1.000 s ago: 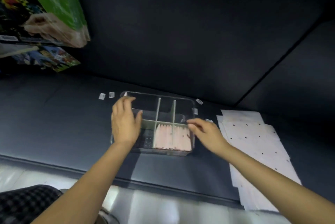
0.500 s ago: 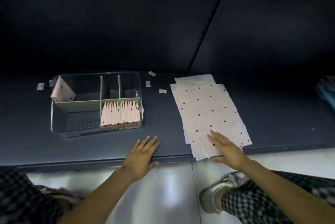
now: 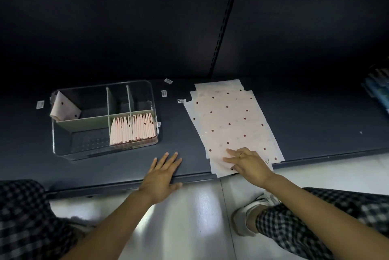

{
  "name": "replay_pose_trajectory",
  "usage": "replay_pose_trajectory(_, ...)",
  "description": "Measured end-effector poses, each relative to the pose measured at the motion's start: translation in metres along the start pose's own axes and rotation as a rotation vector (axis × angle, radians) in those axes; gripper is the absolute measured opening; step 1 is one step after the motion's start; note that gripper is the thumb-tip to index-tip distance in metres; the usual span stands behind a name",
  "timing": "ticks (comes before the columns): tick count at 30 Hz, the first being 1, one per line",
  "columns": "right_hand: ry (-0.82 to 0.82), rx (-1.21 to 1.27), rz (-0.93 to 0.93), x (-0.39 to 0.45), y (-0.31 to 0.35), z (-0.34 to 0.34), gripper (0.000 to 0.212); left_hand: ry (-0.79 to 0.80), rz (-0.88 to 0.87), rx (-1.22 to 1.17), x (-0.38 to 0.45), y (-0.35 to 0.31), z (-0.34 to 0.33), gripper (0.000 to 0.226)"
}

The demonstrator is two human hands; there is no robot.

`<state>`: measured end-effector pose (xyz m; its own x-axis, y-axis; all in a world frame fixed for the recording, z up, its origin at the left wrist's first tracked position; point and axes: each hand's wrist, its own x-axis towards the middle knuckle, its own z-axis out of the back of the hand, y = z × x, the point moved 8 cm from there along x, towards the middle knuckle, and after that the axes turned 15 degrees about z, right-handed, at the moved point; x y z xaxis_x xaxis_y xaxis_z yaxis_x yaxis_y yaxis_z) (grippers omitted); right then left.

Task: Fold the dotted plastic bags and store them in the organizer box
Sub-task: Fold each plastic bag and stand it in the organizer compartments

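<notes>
A: Your right hand [image 3: 248, 165] lies with fingers straight, pressing the near end of the dotted bag stack [image 3: 229, 125]. Left hand [image 3: 162, 173] is flat on the shelf [image 3: 315, 129], holding nothing.

B: Step?

A: Picking the next sheet. Peel only the top one; folded bags [image 3: 132, 131] sit in the organizer box [image 3: 63, 150], front right compartment.

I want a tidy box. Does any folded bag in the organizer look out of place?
Yes: one folded bag leans tilted in the back-left corner of the organizer box, alone, while the others stand packed in a neat row at front right.
</notes>
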<state>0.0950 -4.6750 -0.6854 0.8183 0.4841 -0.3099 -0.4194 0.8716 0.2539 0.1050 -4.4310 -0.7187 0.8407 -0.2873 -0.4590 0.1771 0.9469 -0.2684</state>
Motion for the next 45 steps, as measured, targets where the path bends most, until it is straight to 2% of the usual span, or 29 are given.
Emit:
replay_pose_trajectory(3, -0.07, 0.04, 0.035, 0.012, 0.021, 0.013, 0.035, 0.02, -0.018, -0.142, 0.0, -0.012, 0.009, 0.076)
replay_pose_trajectory(8, 0.013, 0.233, 0.202, 0.031, 0.081, 0.018, 0.039, -0.108, -0.167, -0.294, -0.005, -0.04, 0.035, 0.085)
replay_pose_trajectory(10, 0.026, 0.323, 0.234, 0.034, 0.1, 0.024, 0.036, -0.089, -0.153, -0.334, -0.003, -0.041, 0.035, 0.065)
replay_pose_trajectory(12, 0.018, 0.45, 0.221, 0.037, 0.108, 0.033, 0.033, -0.084, -0.121, -0.379, -0.003, -0.037, 0.037, 0.021)
replay_pose_trajectory(13, 0.035, 0.508, 0.203, 0.038, 0.108, 0.037, 0.033, -0.075, -0.101, -0.406, -0.004, -0.034, 0.037, 0.011)
replay_pose_trajectory(16, 0.168, 0.68, 0.112, 0.037, 0.092, 0.046, 0.042, 0.041, -0.036, -0.655, -0.005, -0.019, 0.031, 0.017)
replay_pose_trajectory(19, 0.282, 0.701, 0.088, 0.027, 0.061, 0.066, 0.061, 0.133, 0.085, -0.908, -0.003, -0.004, 0.032, 0.023)
replay_pose_trajectory(21, 0.225, 0.824, 0.03, 0.022, 0.037, 0.075, 0.052, 0.177, 0.138, -1.039, -0.001, 0.001, 0.034, 0.025)
replay_pose_trajectory(23, 0.028, 1.028, -0.074, 0.024, 0.014, 0.073, 0.033, 0.229, 0.213, -1.206, 0.001, 0.006, 0.03, 0.031)
replay_pose_trajectory(24, -0.087, 1.071, -0.136, 0.027, 0.004, 0.068, 0.019, 0.255, 0.278, -1.286, 0.002, 0.009, 0.026, 0.032)
replay_pose_trajectory(25, -0.174, 1.064, -0.205, 0.029, -0.003, 0.062, 0.013, 0.267, 0.34, -1.352, 0.003, 0.011, 0.023, 0.032)
replay_pose_trajectory(27, -0.267, 1.031, -0.323, 0.034, -0.011, 0.045, 0.032, 0.217, 0.426, -1.416, 0.005, 0.015, 0.021, 0.032)
replay_pose_trajectory(30, -0.332, 0.946, -0.412, 0.049, -0.015, 0.03, 0.041, -0.062, 0.423, -1.221, 0.004, 0.021, 0.035, 0.033)
replay_pose_trajectory(33, -0.332, 0.743, -0.473, 0.067, -0.023, 0.026, 0.046, -0.329, 0.433, -0.979, -0.012, 0.019, 0.042, 0.046)
replay_pose_trajectory(36, -0.282, 0.606, -0.549, 0.075, -0.03, 0.019, 0.047, -0.507, 0.307, -0.729, -0.026, 0.002, 0.046, 0.056)
replay_pose_trajectory(40, -0.286, 0.585, -0.609, 0.076, -0.036, 0.011, 0.046, -0.364, 0.08, -0.329, -0.023, -0.023, 0.021, 0.058)
replay_pose_trajectory(45, -0.3, 0.581, -0.642, 0.077, -0.039, 0.01, 0.048, -0.223, -0.018, -0.025, -0.018, -0.026, -0.01, 0.065)
